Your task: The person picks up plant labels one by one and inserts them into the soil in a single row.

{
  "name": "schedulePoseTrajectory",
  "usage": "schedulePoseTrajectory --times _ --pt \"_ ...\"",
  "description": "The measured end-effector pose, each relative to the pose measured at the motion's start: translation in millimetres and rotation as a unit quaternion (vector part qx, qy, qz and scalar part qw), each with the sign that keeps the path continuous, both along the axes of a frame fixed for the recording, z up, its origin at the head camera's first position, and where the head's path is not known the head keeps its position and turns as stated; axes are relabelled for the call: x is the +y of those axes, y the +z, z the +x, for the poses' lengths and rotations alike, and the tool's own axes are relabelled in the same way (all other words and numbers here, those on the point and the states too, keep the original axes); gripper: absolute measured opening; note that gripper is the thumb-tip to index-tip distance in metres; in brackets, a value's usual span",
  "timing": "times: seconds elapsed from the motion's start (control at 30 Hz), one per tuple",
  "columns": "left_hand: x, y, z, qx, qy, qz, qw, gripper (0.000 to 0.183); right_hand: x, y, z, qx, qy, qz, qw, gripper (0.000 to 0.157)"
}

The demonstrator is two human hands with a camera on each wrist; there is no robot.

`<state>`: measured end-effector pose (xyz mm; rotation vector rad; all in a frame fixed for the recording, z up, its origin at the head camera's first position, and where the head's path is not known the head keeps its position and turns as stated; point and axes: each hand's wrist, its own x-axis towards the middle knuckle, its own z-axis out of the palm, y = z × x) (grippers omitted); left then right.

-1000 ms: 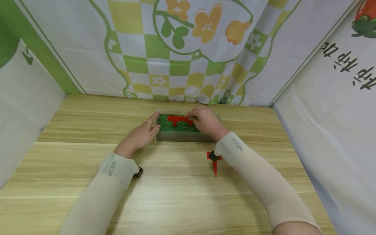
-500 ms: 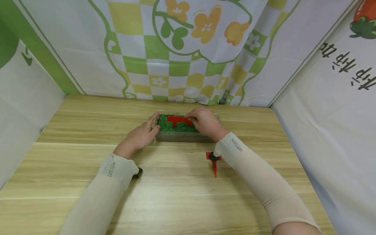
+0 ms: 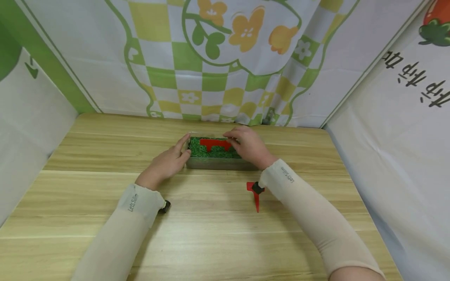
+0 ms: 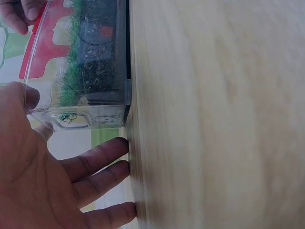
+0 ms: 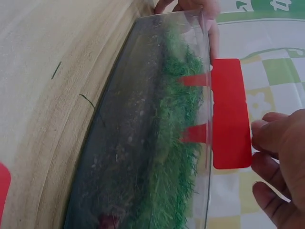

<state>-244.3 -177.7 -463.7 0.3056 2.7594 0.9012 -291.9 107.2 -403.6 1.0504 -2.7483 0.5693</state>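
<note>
A clear plastic box [image 3: 218, 164] holds dark soil [image 5: 128, 124] under green grass [image 3: 197, 147]. Two red T-shaped plant labels [image 5: 231, 143] stand upright in it, edge to edge, with their stems down in the grass. My left hand [image 3: 166, 162] steadies the box's left end, thumb and forefinger at its rim. Its other fingers [image 4: 102, 183] reach straight down to the table. At the right-hand label's top edge is my right hand [image 3: 249, 146]; its fingertips lie just off the red plastic, loosely bent. A third red label [image 3: 257, 201] lies on the table under the right wrist.
The box stands near the back of the wooden table [image 3: 207, 234], before a checked curtain [image 3: 225, 82]. White printed sheets [image 3: 397, 128] close off the sides. Stray green blades [image 5: 87, 100] lie on the tabletop by the box.
My right hand has shifted slightly right and up, away from the right-hand label, so more of it shows beside the other label. The left hand stays at the box.
</note>
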Motion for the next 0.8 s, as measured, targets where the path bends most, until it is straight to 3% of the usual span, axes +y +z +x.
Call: schedulePoseTrajectory --times 0.2,0.47,0.67,0.8 --pt "0.2 -0.2 -0.2 0.001 -0.003 -0.001 1.0 0.064 11.8 -0.6 9.0 0.025 0.012 -0.04 0.999 0.019" --pt "-1.2 1.2 -0.4 -0.007 -0.002 -0.002 1.0 0.063 25.2 -9.5 34.2 0.063 0.048 0.001 0.997 0.016" --pt "-2.7 2.1 1.2 -0.004 0.001 0.002 1.0 0.064 22.8 -6.9 29.3 0.1 0.029 -0.003 0.995 0.025" --pt "0.6 0.9 2.5 -0.005 -0.004 0.011 0.9999 0.064 23.4 -6.9 25.3 0.094 0.005 0.034 0.995 0.029"
